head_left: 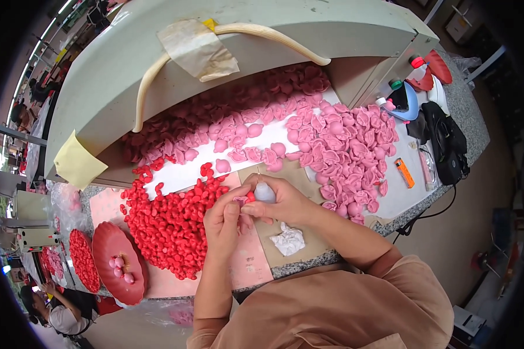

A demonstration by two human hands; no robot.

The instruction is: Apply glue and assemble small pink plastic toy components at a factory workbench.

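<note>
Over the front of the bench my two hands are close together. My left hand [220, 224] is closed on a small pink shell-like piece [239, 199]. A small red piece [251, 197] shows between the hands, against the pink one. My right hand [290, 200] is wrapped round a small whitish squeeze bottle [265, 192], whose tip is hidden. Left of my hands lies a big heap of small glossy red pieces [169, 227]. Pink shell-like pieces [349, 139] are piled to the right and at the back, some with rounded bulges.
A grey curved hood [308, 35] arches over the back. Crumpled white tissue [287, 239] lies below my right hand. A red scalloped tray [113, 241] holds several pink pieces at left. An orange lighter [404, 173] and a black bag [445, 142] are at right. Another person [64, 317] sits lower left.
</note>
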